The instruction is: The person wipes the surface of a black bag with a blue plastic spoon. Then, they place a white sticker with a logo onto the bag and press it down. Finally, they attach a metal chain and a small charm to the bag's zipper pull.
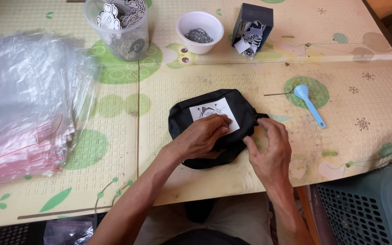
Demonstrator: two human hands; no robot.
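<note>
Patterned foam mat with black pouch, bags, spoon, white bowl.

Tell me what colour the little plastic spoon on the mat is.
Light blue; the spoon shows clearly in the head view.

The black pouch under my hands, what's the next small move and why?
Probably draw the right hand along the pouch's right edge, as if working the zip. Its fingertips already pinch that end, while the left hand lies flat on top beside the white picture patch, pinning the pouch to the mat. Whether the zip is open can't be seen.
</note>
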